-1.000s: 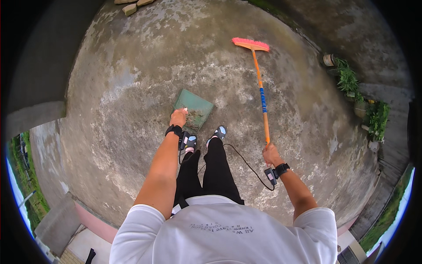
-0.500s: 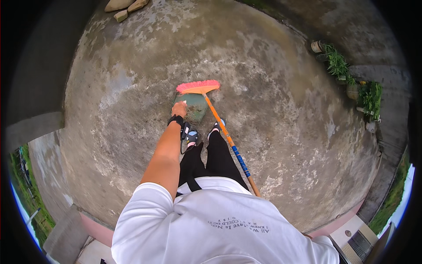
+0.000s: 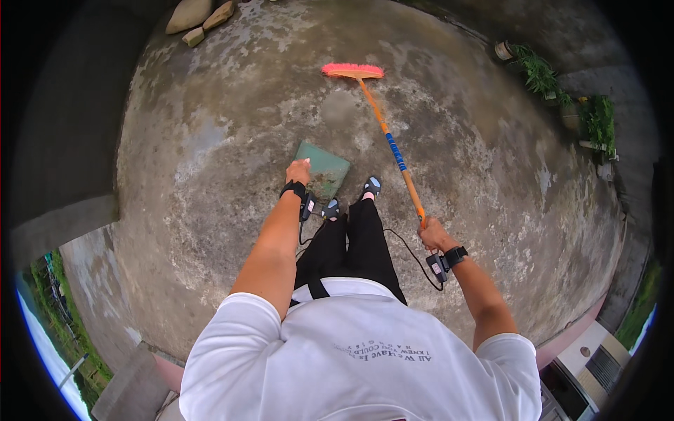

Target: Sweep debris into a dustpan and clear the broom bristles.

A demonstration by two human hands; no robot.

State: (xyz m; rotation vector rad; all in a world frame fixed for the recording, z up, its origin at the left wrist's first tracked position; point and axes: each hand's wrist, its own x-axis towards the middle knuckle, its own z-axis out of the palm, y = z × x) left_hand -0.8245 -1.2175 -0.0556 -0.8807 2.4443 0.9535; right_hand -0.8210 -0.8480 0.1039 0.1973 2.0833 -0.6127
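Note:
My left hand (image 3: 298, 171) is closed at the near left edge of a flat green dustpan (image 3: 326, 163), just in front of my feet. Bits of dark debris lie on the dustpan's near part. My right hand (image 3: 436, 236), out to the right, is wrapped round the end of a broom's (image 3: 396, 151) long orange handle, which has a blue-wrapped section. The broom's pink bristle head (image 3: 352, 71) is farther out, beyond the dustpan and over the concrete. Whether its bristles touch the ground I cannot tell.
Stained concrete ground (image 3: 239, 168) surrounds me. Rocks (image 3: 189, 15) lie at the far left. Potted plants (image 3: 539, 76) line the wall at the right. A low concrete ledge (image 3: 67, 217) runs along the left. Black cables hang from devices strapped to both wrists.
The broom head has moved forward and right, away from the dustpan. My right hand has come into view on the handle. The dustpan appears turned, showing more of its surface.

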